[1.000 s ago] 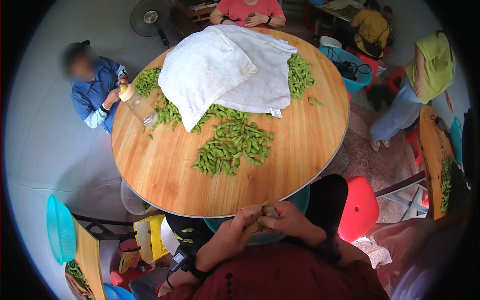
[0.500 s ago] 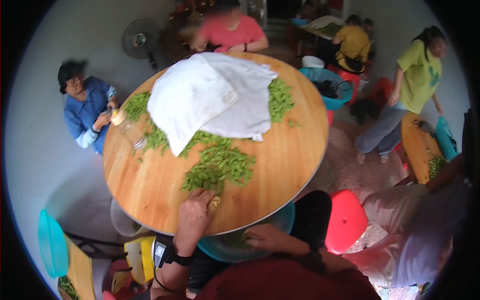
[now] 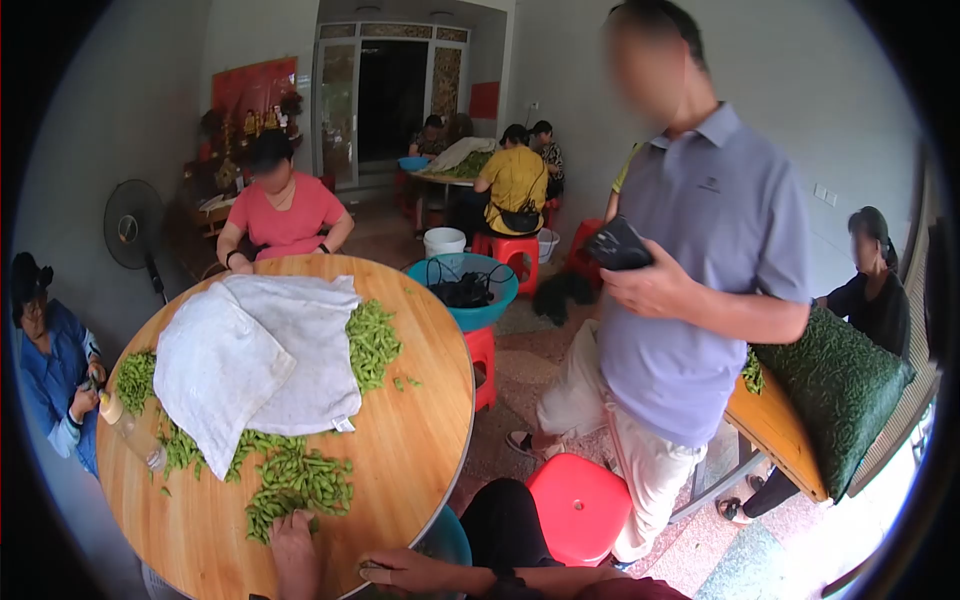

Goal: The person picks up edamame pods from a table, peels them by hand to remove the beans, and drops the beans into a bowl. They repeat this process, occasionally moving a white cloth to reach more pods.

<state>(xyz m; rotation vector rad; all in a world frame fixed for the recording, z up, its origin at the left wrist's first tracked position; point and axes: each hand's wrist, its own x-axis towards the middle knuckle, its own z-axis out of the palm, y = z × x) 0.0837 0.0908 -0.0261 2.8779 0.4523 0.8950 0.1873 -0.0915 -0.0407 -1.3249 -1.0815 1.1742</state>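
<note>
Green pods lie in a loose heap on the round wooden table. My left hand is at the heap's near edge, fingers curled together on a few pods; their tips are partly hidden. By the table's near rim, above the teal basin, my right hand has its thumb and fingers pressed together; what they hold, if anything, is too small to name. White cloths cover the middle of the pods.
A clear bottle stands at the table's left. A red stool is to the right, beside a standing person holding a dark object. Another basin with black cords sits on a stool. Seated people surround the table and work behind.
The view has swung up and right, so the table appears lower left. My right hand has come up from inside the basin to the table's rim. The standing person is now largely in view.
</note>
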